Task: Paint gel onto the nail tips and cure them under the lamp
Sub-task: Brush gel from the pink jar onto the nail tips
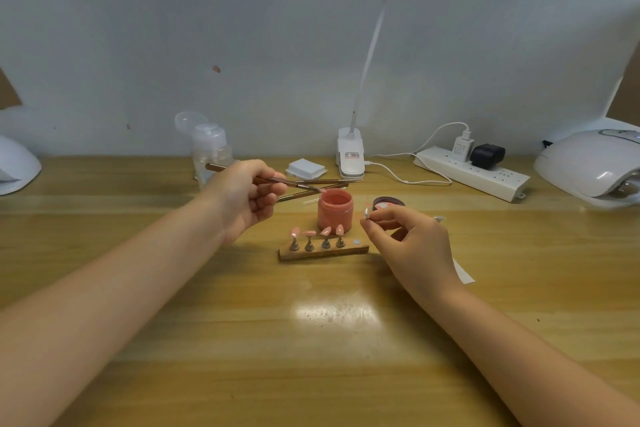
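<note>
My left hand (247,199) grips a thin brush (266,180), and its bristle end reaches the rim of the open pink gel jar (335,210). My right hand (403,236) pinches a small pale nail tip (366,212) on its stand, just right of the jar. In front of the jar lies a wooden holder (323,252) with several pink-painted nail tips (317,232) standing on metal pegs; its rightmost spot (356,242) is bare. The jar's dark lid (388,202) lies behind my right hand. A white curing lamp (592,166) sits at the far right.
More brushes (322,185) lie behind the jar. At the back stand a clear pump bottle (209,152), white wipes (306,168), a clip desk lamp (350,158) and a power strip (471,172). Another white lamp (15,163) is at the far left. A paper strip (462,270) lies by my right wrist.
</note>
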A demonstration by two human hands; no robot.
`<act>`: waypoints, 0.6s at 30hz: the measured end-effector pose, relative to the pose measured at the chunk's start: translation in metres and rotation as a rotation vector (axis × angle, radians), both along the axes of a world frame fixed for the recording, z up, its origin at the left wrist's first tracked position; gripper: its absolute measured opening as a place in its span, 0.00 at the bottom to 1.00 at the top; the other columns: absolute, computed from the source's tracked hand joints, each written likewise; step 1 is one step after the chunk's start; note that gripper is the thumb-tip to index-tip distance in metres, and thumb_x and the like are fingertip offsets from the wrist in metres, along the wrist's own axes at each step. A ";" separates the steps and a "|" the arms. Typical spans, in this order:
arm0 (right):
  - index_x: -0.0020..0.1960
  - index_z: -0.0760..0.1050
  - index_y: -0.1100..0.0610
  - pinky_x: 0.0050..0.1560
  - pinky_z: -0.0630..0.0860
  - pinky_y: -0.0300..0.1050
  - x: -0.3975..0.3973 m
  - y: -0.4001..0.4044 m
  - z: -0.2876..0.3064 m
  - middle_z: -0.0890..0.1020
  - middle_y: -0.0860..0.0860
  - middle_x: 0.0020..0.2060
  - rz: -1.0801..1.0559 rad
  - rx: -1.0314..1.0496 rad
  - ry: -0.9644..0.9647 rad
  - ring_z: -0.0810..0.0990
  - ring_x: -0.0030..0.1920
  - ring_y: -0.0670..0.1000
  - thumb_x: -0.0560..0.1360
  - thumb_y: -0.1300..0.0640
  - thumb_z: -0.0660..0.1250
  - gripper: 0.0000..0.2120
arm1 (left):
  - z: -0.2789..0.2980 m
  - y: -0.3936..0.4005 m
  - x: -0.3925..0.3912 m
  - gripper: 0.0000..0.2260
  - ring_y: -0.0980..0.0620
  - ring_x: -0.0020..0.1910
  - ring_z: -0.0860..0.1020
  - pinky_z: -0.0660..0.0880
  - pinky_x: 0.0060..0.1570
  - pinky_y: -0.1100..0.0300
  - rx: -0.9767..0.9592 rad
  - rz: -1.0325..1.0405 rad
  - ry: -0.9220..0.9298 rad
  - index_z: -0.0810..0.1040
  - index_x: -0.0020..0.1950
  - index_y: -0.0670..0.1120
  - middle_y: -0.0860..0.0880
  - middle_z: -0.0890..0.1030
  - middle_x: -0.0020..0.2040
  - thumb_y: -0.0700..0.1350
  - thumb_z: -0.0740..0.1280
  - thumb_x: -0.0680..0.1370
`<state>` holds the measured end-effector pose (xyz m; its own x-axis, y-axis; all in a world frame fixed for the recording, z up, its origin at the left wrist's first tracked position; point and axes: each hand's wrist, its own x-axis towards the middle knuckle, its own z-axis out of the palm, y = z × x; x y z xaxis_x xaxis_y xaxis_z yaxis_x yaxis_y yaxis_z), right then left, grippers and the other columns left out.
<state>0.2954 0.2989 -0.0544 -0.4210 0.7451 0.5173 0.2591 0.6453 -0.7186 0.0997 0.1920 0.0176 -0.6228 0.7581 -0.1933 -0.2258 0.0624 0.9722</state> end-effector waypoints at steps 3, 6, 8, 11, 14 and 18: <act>0.46 0.82 0.49 0.38 0.77 0.38 -0.002 -0.004 0.000 0.82 0.40 0.37 0.005 -0.038 0.043 0.79 0.40 0.38 0.73 0.55 0.72 0.02 | -0.007 -0.011 0.013 0.08 0.56 0.28 0.77 0.76 0.30 0.64 0.134 -0.037 0.139 0.79 0.50 0.40 0.49 0.81 0.30 0.40 0.61 0.79; 0.45 0.83 0.48 0.36 0.73 0.33 -0.003 -0.009 0.001 0.82 0.38 0.35 0.034 -0.025 0.037 0.79 0.37 0.38 0.73 0.56 0.72 0.03 | -0.020 -0.025 0.029 0.07 0.56 0.34 0.79 0.76 0.35 0.64 0.256 -0.033 0.447 0.81 0.49 0.44 0.49 0.83 0.34 0.39 0.62 0.79; 0.46 0.83 0.50 0.36 0.72 0.32 -0.002 -0.009 0.001 0.81 0.38 0.35 0.040 -0.012 0.031 0.78 0.37 0.38 0.73 0.56 0.72 0.03 | -0.028 -0.034 0.040 0.06 0.54 0.38 0.81 0.77 0.36 0.63 0.312 -0.046 0.645 0.81 0.48 0.48 0.50 0.84 0.38 0.42 0.65 0.76; 0.47 0.84 0.51 0.36 0.71 0.30 0.000 -0.010 0.002 0.81 0.38 0.36 0.040 0.004 0.030 0.78 0.36 0.38 0.73 0.57 0.72 0.04 | -0.037 -0.042 0.052 0.07 0.52 0.41 0.82 0.78 0.38 0.61 0.343 -0.107 0.788 0.81 0.49 0.51 0.52 0.84 0.42 0.45 0.65 0.74; 0.48 0.84 0.51 0.36 0.72 0.31 0.000 -0.012 0.002 0.81 0.38 0.36 0.048 0.012 0.030 0.77 0.36 0.39 0.73 0.57 0.73 0.04 | -0.041 -0.044 0.057 0.07 0.55 0.44 0.81 0.75 0.41 0.67 0.342 -0.120 0.929 0.81 0.50 0.51 0.55 0.83 0.44 0.44 0.66 0.74; 0.46 0.84 0.50 0.38 0.75 0.37 0.000 -0.013 0.003 0.82 0.40 0.36 0.046 0.022 0.032 0.77 0.35 0.40 0.72 0.57 0.73 0.04 | -0.043 -0.045 0.061 0.07 0.53 0.42 0.80 0.75 0.41 0.63 0.355 -0.142 1.034 0.82 0.49 0.47 0.54 0.83 0.41 0.42 0.66 0.75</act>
<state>0.2955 0.2862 -0.0509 -0.4377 0.7137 0.5469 0.2057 0.6716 -0.7118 0.1606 0.1471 -0.0253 -0.2613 0.7452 0.6136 0.6939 -0.2968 0.6560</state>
